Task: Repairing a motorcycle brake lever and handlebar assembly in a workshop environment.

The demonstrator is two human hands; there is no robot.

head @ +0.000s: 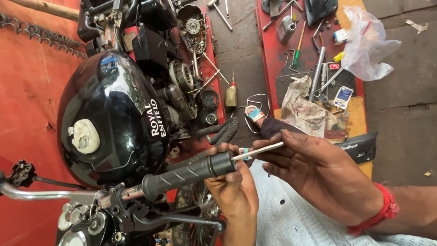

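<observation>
A black motorcycle with a glossy fuel tank (109, 114) fills the left of the view. Its black rubber handlebar grip (189, 173) points right across the lower middle. My left hand (232, 189) reaches up from below and its fingers close around the grip's outer end. My right hand (314, 171), with a red thread band on the wrist, pinches a thin metal rod (257, 151). The rod's tip sits at the open end of the grip.
The engine (184, 86) is opened up, with loose covers and parts on the floor beside it. A red mat (273, 50) at the upper right carries wrenches, screwdrivers, a rag and a clear plastic bag (366, 43). A small oil bottle (231, 93) stands on the grey floor.
</observation>
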